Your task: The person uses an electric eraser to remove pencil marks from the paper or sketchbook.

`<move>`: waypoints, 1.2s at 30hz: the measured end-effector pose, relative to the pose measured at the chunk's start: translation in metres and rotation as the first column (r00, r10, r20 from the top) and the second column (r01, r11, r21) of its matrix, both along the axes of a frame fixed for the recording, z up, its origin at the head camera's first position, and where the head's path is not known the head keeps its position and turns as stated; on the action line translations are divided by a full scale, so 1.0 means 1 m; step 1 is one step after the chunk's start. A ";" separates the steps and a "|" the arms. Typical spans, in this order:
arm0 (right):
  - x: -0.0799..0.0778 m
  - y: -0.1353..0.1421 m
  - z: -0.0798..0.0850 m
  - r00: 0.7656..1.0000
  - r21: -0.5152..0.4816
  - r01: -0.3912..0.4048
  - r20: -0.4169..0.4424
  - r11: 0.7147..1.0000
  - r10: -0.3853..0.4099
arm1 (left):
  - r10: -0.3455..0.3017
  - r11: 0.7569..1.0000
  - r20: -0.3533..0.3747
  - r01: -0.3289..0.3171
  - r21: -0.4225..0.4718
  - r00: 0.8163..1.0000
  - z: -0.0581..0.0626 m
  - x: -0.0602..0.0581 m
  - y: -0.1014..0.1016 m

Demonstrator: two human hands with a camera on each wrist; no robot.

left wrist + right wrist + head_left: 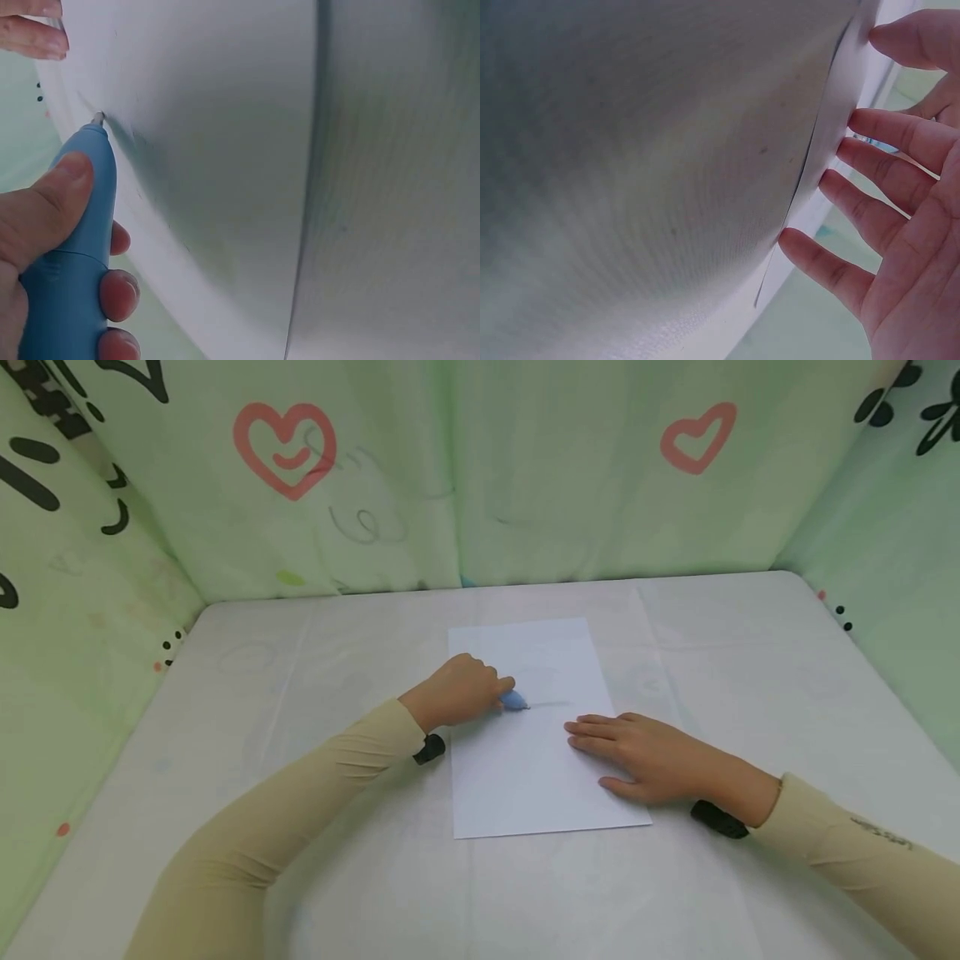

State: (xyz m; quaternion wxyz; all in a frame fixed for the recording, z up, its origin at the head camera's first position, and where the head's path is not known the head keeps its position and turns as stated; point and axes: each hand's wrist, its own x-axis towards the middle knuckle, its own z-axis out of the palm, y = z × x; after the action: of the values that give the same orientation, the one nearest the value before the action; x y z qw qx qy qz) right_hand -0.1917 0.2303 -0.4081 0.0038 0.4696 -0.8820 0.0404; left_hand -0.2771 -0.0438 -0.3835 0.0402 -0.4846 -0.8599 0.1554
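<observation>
A white sheet of paper [525,785] lies on the table. My left hand [459,693] grips a thick blue pen-shaped tool [513,700], its thumb and fingers wrapped around the body. The left wrist view shows the tool's [71,247] narrow metal tip at the paper. A faint grey line [551,703] runs to the right from the tip. My right hand [637,756] rests on the paper's right side with fingers spread. In the right wrist view, the fingertips [832,184] of that hand touch the sheet near its edge.
A white cloth covers the table [360,893]. Green curtains [555,502] with red hearts and black marks stand behind it and on both sides. A black wrist device [430,749] sits under the left wrist, another [718,820] under the right.
</observation>
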 end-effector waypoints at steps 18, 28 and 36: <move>-0.001 0.000 0.000 1.000 -0.003 0.001 -0.008 1.000 -0.001 | -0.006 1.000 -0.033 0.006 0.002 0.999 0.000 -0.002 -0.003; 0.000 -0.001 0.000 1.000 0.007 0.017 0.016 1.000 -0.017 | 0.009 1.000 0.000 -0.009 -0.021 1.000 0.000 -0.002 -0.003; 0.000 -0.001 0.000 1.000 0.009 0.017 0.024 1.000 -0.017 | -0.009 1.000 0.037 0.008 0.009 0.999 -0.001 -0.002 -0.001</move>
State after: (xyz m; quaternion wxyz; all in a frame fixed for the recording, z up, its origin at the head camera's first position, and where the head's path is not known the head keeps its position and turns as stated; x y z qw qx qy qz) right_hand -0.1918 0.2292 -0.4077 -0.0085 0.4616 -0.8861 0.0421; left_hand -0.2790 -0.0446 -0.3845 0.0273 -0.4908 -0.8591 0.1424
